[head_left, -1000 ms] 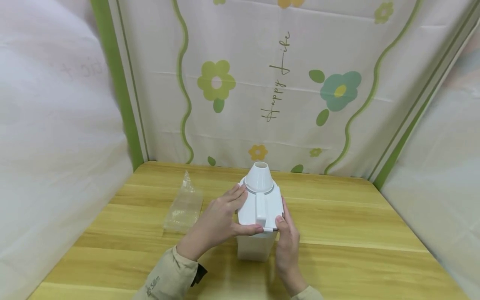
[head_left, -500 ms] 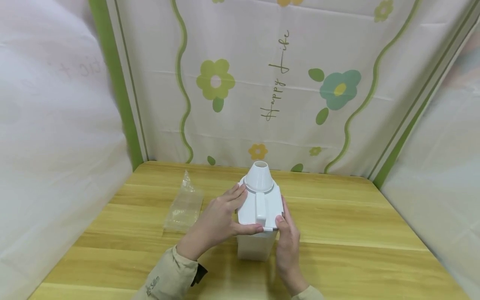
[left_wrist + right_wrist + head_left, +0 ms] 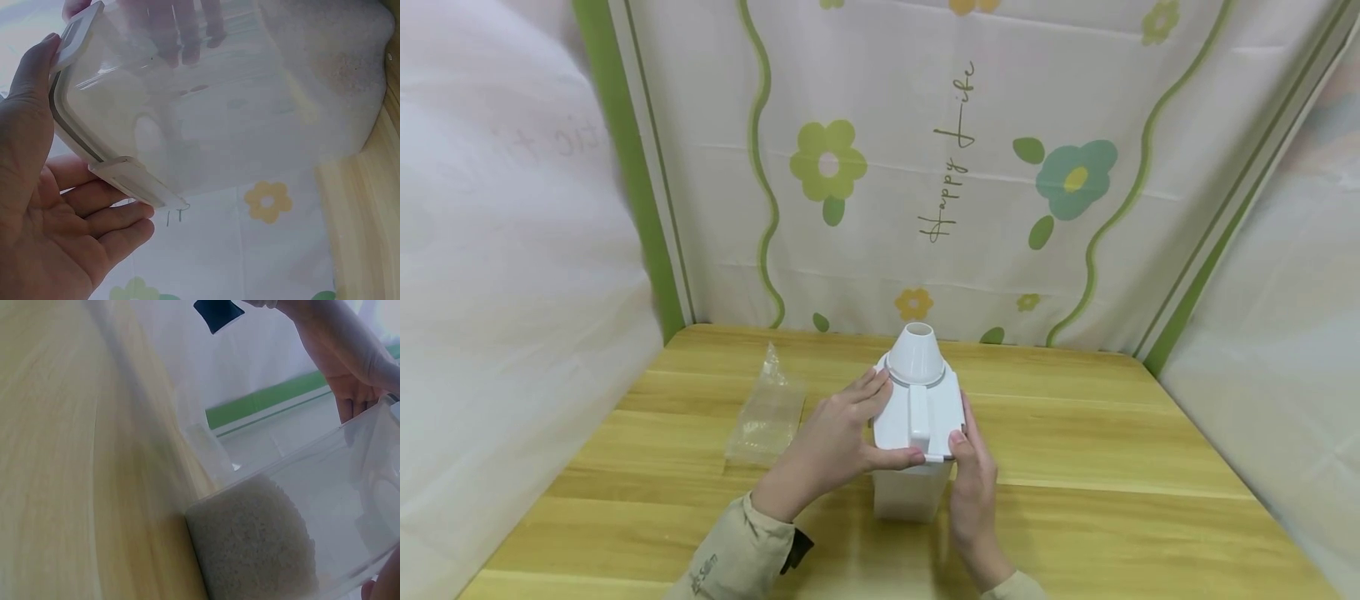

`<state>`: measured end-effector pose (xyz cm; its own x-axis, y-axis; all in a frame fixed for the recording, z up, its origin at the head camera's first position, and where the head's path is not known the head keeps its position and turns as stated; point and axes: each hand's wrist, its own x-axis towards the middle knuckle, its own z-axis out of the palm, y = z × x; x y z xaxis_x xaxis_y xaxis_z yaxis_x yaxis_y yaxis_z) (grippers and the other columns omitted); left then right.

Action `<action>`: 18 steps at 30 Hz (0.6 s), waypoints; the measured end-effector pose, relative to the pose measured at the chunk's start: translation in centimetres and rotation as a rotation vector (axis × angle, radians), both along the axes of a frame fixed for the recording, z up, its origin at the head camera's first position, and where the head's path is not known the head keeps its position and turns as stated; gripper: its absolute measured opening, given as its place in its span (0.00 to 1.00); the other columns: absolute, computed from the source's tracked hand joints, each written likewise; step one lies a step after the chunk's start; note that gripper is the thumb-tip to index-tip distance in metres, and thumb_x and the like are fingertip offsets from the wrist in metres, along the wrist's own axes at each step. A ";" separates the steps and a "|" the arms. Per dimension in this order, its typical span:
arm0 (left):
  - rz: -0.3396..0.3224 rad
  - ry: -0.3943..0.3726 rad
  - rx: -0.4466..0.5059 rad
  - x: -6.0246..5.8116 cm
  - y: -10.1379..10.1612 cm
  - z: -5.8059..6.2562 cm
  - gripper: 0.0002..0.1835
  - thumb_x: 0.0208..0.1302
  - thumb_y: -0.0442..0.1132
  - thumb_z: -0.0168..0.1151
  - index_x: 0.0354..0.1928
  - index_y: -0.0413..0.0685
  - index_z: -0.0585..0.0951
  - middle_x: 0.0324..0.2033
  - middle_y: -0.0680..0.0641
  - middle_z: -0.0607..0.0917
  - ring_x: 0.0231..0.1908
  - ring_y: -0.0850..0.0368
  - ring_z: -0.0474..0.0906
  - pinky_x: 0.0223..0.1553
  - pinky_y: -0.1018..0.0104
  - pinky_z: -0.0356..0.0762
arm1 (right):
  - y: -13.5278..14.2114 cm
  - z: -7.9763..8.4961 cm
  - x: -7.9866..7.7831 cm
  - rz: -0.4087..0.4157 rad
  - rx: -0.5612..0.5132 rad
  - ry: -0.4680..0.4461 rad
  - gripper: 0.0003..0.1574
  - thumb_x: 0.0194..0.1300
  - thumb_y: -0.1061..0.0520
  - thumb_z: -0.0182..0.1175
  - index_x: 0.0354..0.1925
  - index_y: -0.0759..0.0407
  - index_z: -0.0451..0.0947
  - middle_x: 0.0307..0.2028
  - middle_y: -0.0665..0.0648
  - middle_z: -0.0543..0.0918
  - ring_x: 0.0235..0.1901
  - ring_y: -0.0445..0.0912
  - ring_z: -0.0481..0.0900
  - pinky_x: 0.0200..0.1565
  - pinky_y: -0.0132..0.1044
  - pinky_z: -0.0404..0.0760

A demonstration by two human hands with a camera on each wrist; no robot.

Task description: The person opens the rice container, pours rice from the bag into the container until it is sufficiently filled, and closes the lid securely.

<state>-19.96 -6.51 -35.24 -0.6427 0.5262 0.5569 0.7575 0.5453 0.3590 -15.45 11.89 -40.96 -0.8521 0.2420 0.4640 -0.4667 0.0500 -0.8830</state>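
Observation:
A clear plastic rice storage container [image 3: 910,496] with a white lid [image 3: 945,417] stands upright on the table. White rice [image 3: 256,544] fills its lower part in the right wrist view. A cone-shaped white cap [image 3: 917,354] rises from the lid, behind a narrow raised handle. My left hand [image 3: 835,437] grips the lid's left side, thumb along its front edge; its fingers lie beside a side latch [image 3: 140,181] in the left wrist view. My right hand [image 3: 973,492] holds the container's right side, thumb at the lid's front right corner, fingers seen through the clear wall.
A crumpled clear plastic bag [image 3: 767,412] lies on the wooden table [image 3: 1112,517] to the left. Behind the table hangs a flowered cloth [image 3: 865,250], and pale cloth walls [image 3: 512,292] flank both sides.

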 end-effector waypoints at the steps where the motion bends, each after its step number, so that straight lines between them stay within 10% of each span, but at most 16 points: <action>1: 0.001 0.002 0.000 0.0 0.0 0.0 0.53 0.49 0.69 0.69 0.63 0.30 0.72 0.64 0.34 0.69 0.66 0.42 0.64 0.64 0.54 0.65 | 0.0 0.0 0.0 -0.001 0.000 0.000 0.31 0.76 0.55 0.40 0.74 0.58 0.58 0.70 0.51 0.65 0.69 0.46 0.60 0.68 0.31 0.59; 18: 0.010 0.020 -0.003 0.1 0.1 0.1 0.53 0.50 0.70 0.68 0.62 0.29 0.73 0.63 0.34 0.70 0.66 0.41 0.64 0.63 0.52 0.67 | 0.1 0.0 0.1 0.020 -0.021 -0.021 0.32 0.76 0.55 0.41 0.75 0.57 0.58 0.70 0.50 0.65 0.69 0.45 0.60 0.67 0.30 0.60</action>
<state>-19.88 -6.42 -35.17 -0.6366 0.5215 0.5682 0.7591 0.5536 0.3424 -15.37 11.96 -40.92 -0.8664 0.2345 0.4408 -0.4485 0.0226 -0.8935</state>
